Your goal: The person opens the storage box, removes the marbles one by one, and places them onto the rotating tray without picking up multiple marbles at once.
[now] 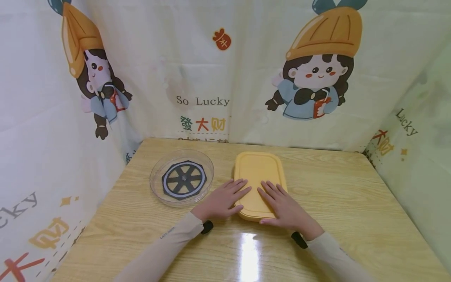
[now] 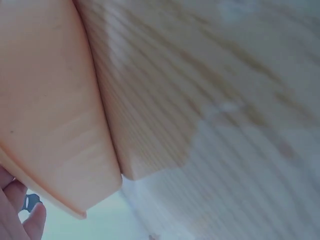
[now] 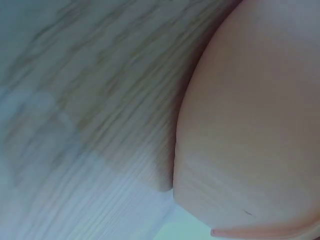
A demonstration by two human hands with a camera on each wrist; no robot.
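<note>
A yellow rectangular box with a rounded lid (image 1: 258, 168) lies on the wooden table, its long side running away from me. My left hand (image 1: 222, 199) rests on the lid's near left part, fingers extended. On the near right part lies my right hand (image 1: 285, 207), fingers straight and spread, thumb by the front edge. The lid looks seated all round. From the left wrist, the box's side wall (image 2: 50, 100) and some fingers (image 2: 12, 210) at its rim show. The right wrist view has the side wall (image 3: 250, 125) close up, with the right hand out of frame.
Left of the box stands a clear round dish (image 1: 155, 176) with a dark, six-spoked, wheel-like piece (image 1: 184, 178) inside. Printed curtains (image 1: 253, 78) close off the back and both sides of the wooden table (image 1: 338, 184). Each wrist carries a black strap (image 1: 299, 239).
</note>
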